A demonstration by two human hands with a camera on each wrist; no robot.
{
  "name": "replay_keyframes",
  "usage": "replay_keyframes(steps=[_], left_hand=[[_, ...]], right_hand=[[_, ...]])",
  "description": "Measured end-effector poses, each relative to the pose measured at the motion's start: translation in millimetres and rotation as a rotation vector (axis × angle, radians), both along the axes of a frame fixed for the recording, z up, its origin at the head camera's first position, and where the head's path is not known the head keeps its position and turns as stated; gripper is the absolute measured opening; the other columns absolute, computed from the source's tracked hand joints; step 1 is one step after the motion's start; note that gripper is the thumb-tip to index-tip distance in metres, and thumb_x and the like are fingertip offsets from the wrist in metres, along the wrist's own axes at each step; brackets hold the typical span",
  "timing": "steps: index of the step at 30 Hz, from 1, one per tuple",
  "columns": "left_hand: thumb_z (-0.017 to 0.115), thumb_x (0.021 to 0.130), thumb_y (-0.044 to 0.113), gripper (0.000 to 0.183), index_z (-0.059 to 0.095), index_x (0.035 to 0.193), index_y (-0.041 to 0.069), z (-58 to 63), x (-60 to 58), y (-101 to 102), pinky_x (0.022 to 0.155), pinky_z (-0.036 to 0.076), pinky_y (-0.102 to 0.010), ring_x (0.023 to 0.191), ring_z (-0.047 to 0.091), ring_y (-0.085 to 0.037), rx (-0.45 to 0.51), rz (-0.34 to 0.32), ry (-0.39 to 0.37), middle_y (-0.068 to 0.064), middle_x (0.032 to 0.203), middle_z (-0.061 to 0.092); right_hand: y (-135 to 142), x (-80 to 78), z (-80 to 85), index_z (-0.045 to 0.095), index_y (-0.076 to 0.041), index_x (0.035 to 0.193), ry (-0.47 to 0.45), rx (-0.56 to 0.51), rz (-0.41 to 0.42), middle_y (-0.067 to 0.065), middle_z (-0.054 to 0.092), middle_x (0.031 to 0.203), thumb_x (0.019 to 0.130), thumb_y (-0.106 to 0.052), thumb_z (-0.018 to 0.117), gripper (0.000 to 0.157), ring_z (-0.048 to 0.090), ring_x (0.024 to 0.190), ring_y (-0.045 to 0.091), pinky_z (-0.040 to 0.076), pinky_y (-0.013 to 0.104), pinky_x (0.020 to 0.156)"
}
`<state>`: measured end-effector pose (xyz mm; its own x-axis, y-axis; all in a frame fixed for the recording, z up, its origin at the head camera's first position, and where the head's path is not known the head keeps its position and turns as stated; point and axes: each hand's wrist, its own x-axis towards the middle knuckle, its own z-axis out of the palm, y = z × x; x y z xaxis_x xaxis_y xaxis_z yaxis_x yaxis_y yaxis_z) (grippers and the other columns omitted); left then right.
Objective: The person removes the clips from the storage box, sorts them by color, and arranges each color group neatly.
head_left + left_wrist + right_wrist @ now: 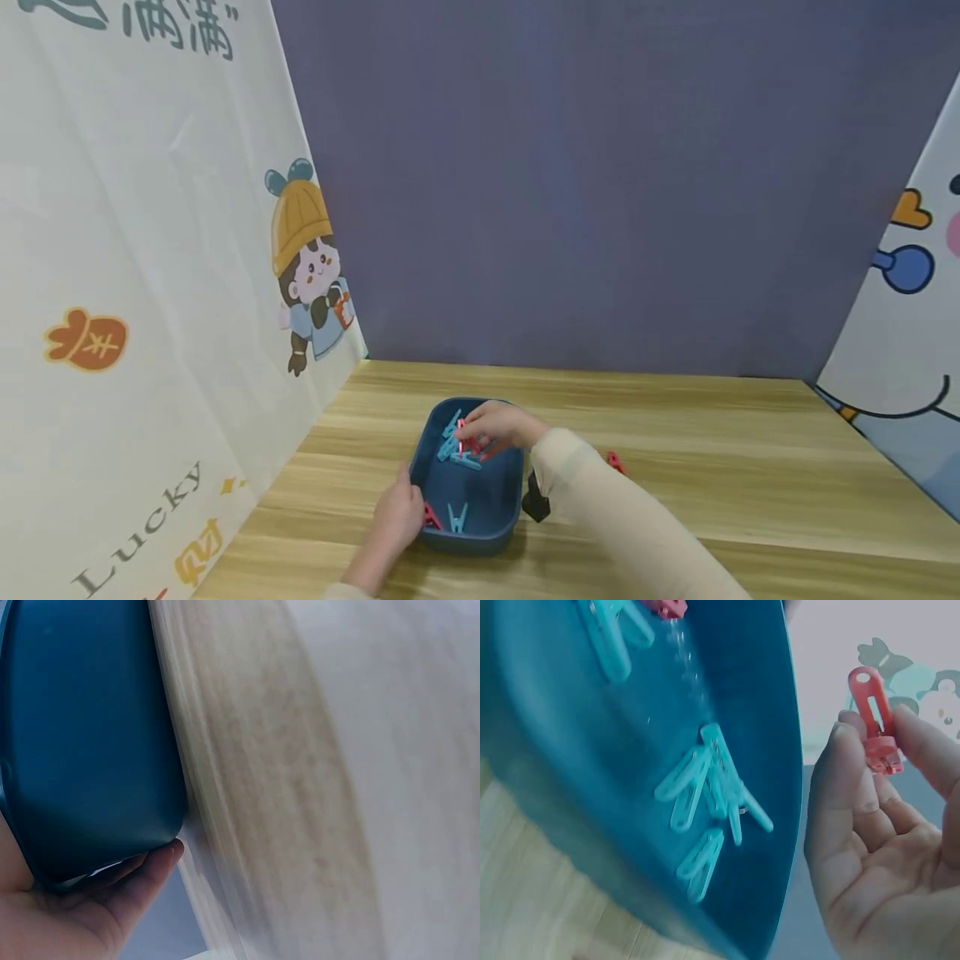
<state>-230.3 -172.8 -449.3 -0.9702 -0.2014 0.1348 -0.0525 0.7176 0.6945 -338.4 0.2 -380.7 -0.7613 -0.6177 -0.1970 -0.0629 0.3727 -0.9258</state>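
Observation:
A dark blue plastic bin (480, 500) stands on the wooden table with several light blue clothespins (448, 446) gathered at its far end. Nearer its front lie one light blue clothespin (457, 518) and a red clothespin (431, 515). My left hand (399, 512) grips the bin's left side; in the left wrist view its fingers (146, 885) lie against the outer wall. Over the far part of the bin, my right hand (501, 423) pinches a red clothespin (876, 720) between thumb and fingertips.
Right of the bin sits a black object (536, 500), partly behind my right sleeve (622, 508). Another red clothespin (616, 462) lies on the table (735, 467) beyond that forearm. A printed white sheet (150, 250) borders the left side, and a grey-blue panel (562, 183) closes the back.

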Motion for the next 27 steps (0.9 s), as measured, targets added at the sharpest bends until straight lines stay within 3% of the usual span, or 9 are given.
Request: replay_keyframes(steps=[9,15,20,27], left_hand=[[0.035,0.092,0.006,0.051,0.025,0.134,-0.019,3.1,2.7,-1,0.087,0.042,-0.054,0.104,0.053,-0.041,-0.011,-0.015,0.003,-0.036,0.12,0.047],[0.035,0.091,0.006,0.05,0.025,0.133,-0.021,2.3,2.0,-2,0.087,0.042,-0.055,0.105,0.053,-0.044,-0.042,-0.023,0.021,-0.037,0.117,0.049],[0.035,0.09,0.005,0.05,0.025,0.132,-0.021,1.5,2.0,-2,0.088,0.041,-0.055,0.107,0.05,-0.046,-0.043,-0.027,0.027,-0.038,0.117,0.048],[0.035,0.091,0.006,0.051,0.023,0.133,-0.021,3.4,3.3,-1,0.079,0.047,-0.051,0.094,0.057,-0.039,-0.045,-0.028,-0.003,-0.038,0.116,0.049]], right_hand=[[30,0.8,2.3,0.064,0.004,0.094,-0.004,-0.051,-0.001,0.009,0.062,0.074,0.09,-0.019,0.059,0.023,0.056,0.059,0.013,0.054,0.03,0.059],[51,0.9,1.4,0.058,0.003,0.109,-0.04,-0.141,-0.036,0.011,0.062,0.081,0.091,-0.019,0.057,0.028,0.056,0.061,0.013,0.054,0.028,0.059],[73,1.4,0.9,0.054,0.003,0.113,-0.052,-0.201,-0.093,0.01,0.062,0.082,0.092,-0.019,0.057,0.031,0.055,0.06,0.012,0.052,0.025,0.055],[103,0.4,0.5,0.047,0.005,0.122,-0.052,-0.233,-0.17,0.01,0.061,0.083,0.092,-0.019,0.056,0.04,0.057,0.06,0.012,0.053,0.027,0.057]])
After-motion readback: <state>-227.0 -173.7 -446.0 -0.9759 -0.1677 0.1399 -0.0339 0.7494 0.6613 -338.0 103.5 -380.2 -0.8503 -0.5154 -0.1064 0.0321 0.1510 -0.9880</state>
